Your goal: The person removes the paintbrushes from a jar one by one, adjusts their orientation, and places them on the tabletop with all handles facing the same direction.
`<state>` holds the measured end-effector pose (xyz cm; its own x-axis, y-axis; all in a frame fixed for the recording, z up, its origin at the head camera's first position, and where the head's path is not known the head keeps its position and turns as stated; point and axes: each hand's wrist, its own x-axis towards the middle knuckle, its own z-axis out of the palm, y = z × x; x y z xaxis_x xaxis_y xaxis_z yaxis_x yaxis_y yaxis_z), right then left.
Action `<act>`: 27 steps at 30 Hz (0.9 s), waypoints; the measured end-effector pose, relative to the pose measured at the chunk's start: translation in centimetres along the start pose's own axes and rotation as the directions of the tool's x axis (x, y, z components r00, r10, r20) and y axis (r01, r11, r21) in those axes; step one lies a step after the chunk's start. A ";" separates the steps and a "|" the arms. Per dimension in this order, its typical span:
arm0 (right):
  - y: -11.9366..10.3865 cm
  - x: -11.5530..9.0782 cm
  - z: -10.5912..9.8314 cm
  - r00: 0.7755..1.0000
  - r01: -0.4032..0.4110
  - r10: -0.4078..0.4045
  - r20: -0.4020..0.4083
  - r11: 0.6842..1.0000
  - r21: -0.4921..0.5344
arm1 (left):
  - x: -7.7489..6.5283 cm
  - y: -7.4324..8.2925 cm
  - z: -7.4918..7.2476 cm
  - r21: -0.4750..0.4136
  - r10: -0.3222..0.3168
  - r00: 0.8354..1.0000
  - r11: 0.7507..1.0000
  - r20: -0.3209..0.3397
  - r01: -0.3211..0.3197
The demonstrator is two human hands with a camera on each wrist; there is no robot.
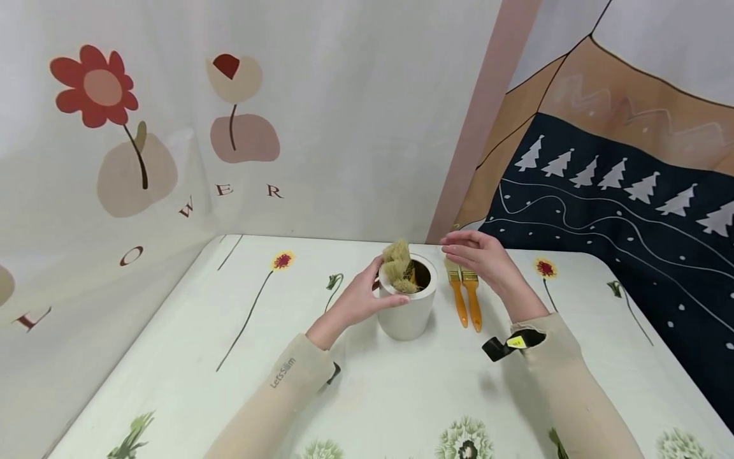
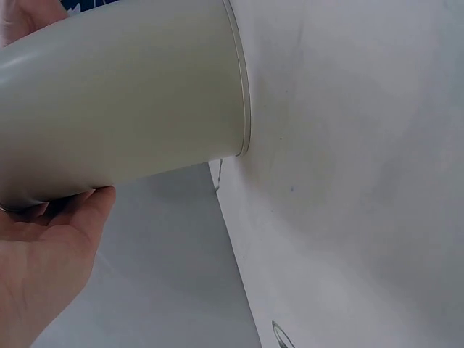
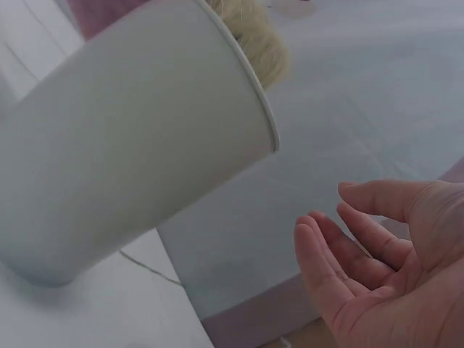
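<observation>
White pot [image 1: 406, 319] upright on worktop [image 1: 395, 389], bristly bundle [image 1: 397, 261] poking out | left hand [image 1: 362, 298] grips near its rim | right hand [image 1: 478, 255], holding nothing, thumb and fingers apart, near two brushes [image 1: 473, 303] at right | advice: firm left hold should prevent tipping

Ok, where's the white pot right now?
In the head view, the white pot stands on the table just right of centre, gripped by the left hand, with two orange-handled brushes to its right.

I'm holding a white cylindrical pot [image 1: 404, 317] upright; fuzzy beige tufts [image 1: 396, 262] are poking above its rim. Two orange-handled brushes [image 1: 473, 301] are lying side by side nearby.
</observation>
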<state>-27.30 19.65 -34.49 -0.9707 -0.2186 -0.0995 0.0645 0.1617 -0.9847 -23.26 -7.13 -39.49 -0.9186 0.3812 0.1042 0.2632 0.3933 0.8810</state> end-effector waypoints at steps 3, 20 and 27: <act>-0.5 -0.1 0.5 1.000 0.006 -0.006 0.018 1.000 -0.005 | 0.0 0.0 0.0 0.007 -0.004 1.000 1.000 0.001 0.004; -1.7 -0.3 3.4 0.983 0.132 -0.118 0.140 0.987 -0.097 | 0.1 -0.1 0.1 -0.024 0.031 0.999 0.999 0.011 -0.031; -1.5 -0.1 4.1 0.963 0.215 -0.166 0.210 0.947 -0.238 | -0.1 -0.1 0.0 -0.032 0.015 1.000 0.999 0.014 -0.014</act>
<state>-26.34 15.45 -33.56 -0.8974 -0.4396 0.0380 -0.2032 0.3352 -0.9200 -23.19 -7.18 -39.58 -0.9105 0.3985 0.1108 0.2666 0.3605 0.8939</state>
